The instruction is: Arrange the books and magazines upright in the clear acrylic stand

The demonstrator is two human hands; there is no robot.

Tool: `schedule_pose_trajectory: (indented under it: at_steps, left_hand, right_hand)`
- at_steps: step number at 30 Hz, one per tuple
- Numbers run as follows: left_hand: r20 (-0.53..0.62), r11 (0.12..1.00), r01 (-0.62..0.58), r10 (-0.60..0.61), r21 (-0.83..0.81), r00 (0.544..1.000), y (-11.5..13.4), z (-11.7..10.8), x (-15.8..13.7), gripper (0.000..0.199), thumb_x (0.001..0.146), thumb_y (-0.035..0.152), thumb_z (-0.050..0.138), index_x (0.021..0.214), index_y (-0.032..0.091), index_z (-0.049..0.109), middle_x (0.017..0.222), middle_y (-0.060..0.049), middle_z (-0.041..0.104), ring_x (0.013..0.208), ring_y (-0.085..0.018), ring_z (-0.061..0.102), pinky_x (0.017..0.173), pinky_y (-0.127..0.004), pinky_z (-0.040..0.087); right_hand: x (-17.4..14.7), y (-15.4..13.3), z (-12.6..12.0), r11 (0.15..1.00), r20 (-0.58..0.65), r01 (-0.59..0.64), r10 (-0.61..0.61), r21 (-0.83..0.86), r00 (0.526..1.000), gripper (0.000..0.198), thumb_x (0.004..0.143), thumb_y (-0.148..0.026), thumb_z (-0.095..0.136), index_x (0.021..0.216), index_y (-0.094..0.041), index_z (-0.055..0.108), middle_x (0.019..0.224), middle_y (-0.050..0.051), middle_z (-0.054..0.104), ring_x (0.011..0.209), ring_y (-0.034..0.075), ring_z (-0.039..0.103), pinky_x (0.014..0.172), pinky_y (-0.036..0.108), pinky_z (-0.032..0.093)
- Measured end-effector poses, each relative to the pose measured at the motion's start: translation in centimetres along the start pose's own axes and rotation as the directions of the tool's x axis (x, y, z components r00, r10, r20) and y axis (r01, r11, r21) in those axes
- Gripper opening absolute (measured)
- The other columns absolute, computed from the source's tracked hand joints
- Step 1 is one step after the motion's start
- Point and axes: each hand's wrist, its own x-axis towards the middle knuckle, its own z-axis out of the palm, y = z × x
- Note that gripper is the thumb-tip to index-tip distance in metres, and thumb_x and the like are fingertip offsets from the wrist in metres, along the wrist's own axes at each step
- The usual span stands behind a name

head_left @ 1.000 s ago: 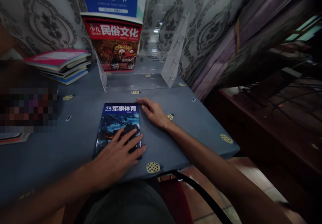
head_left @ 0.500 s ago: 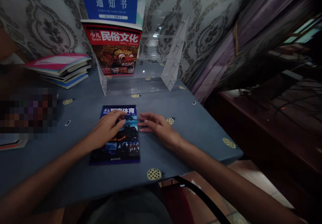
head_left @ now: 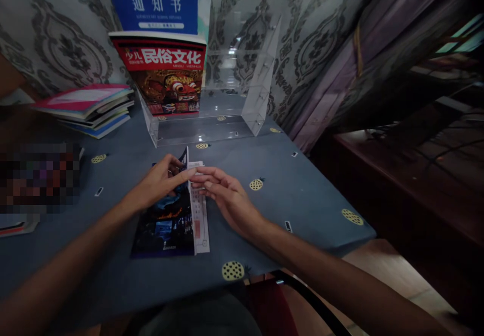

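A dark blue book (head_left: pixel 166 230) lies on the table, its front cover partly raised and a white printed page (head_left: pixel 199 220) showing at the right. My left hand (head_left: pixel 162 182) is over the cover, gripping the lifted edge between thumb and fingers. From the right, my right hand (head_left: pixel 227 192) meets that edge with its fingers stretched out, close to the left thumb. Whether its fingertips press on the cover or only brush it is hard to tell.
Behind the book stands a clear acrylic rack (head_left: pixel 260 84) with a red book (head_left: pixel 166 74) and a blue booklet (head_left: pixel 159 3). A book stack (head_left: pixel 94 107) sits at the left, near a blurred-out item. The table's right edge (head_left: pixel 333 175) drops to the floor.
The book's cover has come up from lying flat, baring a white page. My left thumb has moved onto its edge, and my right hand has shifted left to reach it.
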Motion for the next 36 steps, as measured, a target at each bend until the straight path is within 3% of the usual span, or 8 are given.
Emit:
schedule_pose_trajectory:
  at_steps: [7, 15, 21, 28, 31, 34, 36]
  left_hand:
    - [0.084, 0.996, 0.008, -0.001, -0.086, 0.996, 0.2, -0.3, 0.2, 0.042, 0.073, 0.057, 0.069, 0.089, 0.021, 0.055, 0.084, -0.001, 0.061, 0.083, -0.022, 0.065, 0.056, -0.028, 0.055]
    - [0.132, 0.990, 0.033, -0.014, -0.141, 0.991, 0.5, -0.7, 0.3, 0.039, 0.073, 0.055, 0.068, 0.089, 0.021, 0.057, 0.092, -0.003, 0.064, 0.089, -0.024, 0.067, 0.063, -0.033, 0.057]
    - [0.080, 0.999, 0.004, -0.001, -0.035, 0.997, 0.3, 0.1, 0.2, 0.042, 0.078, 0.061, 0.065, 0.090, 0.021, 0.057, 0.086, -0.002, 0.063, 0.080, -0.020, 0.063, 0.058, -0.029, 0.053]
    - [-0.038, 0.949, -0.175, 0.192, 0.262, 0.981, -0.4, 0.1, -0.9, 0.042, 0.088, 0.062, 0.050, 0.099, 0.022, 0.059, 0.084, -0.003, 0.067, 0.075, -0.021, 0.062, 0.067, -0.033, 0.047]
    - [-0.157, 0.825, -0.114, 0.238, 0.553, 0.959, -2.1, -1.3, -1.6, 0.038, 0.092, 0.054, 0.048, 0.108, 0.021, 0.058, 0.102, -0.009, 0.068, 0.096, -0.029, 0.063, 0.081, -0.040, 0.049]
    - [-0.227, 0.666, -0.006, 0.262, 0.746, 0.938, -4.0, -2.3, -2.4, 0.039, 0.093, 0.047, 0.048, 0.116, 0.017, 0.058, 0.118, -0.017, 0.064, 0.113, -0.037, 0.057, 0.093, -0.050, 0.047]
    - [-0.216, 0.684, -0.026, 0.267, 0.729, 0.939, -4.8, -2.5, -2.8, 0.041, 0.094, 0.045, 0.045, 0.121, 0.017, 0.056, 0.120, -0.017, 0.065, 0.115, -0.037, 0.057, 0.097, -0.052, 0.046]
  right_hand:
    - [0.0, 0.4, -0.1, 0.992, 0.082, -0.005, -0.005, 0.123, 0.997, 0.028, 0.087, -0.034, 0.068, 0.114, -0.027, 0.064, 0.114, 0.006, 0.075, 0.112, 0.023, 0.069, 0.106, 0.050, 0.050]
    - [0.4, 1.0, -0.9, 0.998, 0.038, -0.022, 0.021, 0.051, 0.999, 0.030, 0.086, -0.035, 0.070, 0.114, -0.027, 0.062, 0.115, 0.006, 0.071, 0.107, 0.024, 0.069, 0.096, 0.049, 0.058]
    - [0.5, 1.4, -1.4, 0.997, -0.054, -0.065, 0.063, -0.032, 0.997, 0.029, 0.090, -0.036, 0.067, 0.116, -0.025, 0.060, 0.105, 0.006, 0.072, 0.098, 0.021, 0.070, 0.087, 0.042, 0.060]
    - [0.5, 1.8, -1.7, 0.969, -0.069, -0.001, -0.016, -0.246, 0.997, 0.038, 0.087, -0.042, 0.071, 0.118, -0.024, 0.059, 0.109, 0.006, 0.071, 0.099, 0.021, 0.069, 0.089, 0.041, 0.058]
    - [0.5, 2.1, -2.0, 0.902, -0.053, 0.095, -0.129, -0.421, 0.990, 0.033, 0.084, -0.031, 0.071, 0.115, -0.025, 0.060, 0.115, 0.007, 0.068, 0.106, 0.022, 0.066, 0.093, 0.043, 0.057]
    - [0.3, 2.3, -2.1, 0.737, -0.005, 0.159, -0.215, -0.657, 0.977, 0.031, 0.085, -0.021, 0.065, 0.115, -0.026, 0.062, 0.122, 0.008, 0.064, 0.107, 0.023, 0.065, 0.090, 0.044, 0.057]
    - [0.1, 2.3, -2.0, 0.592, 0.068, 0.202, -0.240, -0.780, 0.968, 0.031, 0.086, -0.018, 0.062, 0.116, -0.025, 0.063, 0.128, 0.009, 0.060, 0.114, 0.025, 0.063, 0.095, 0.046, 0.055]
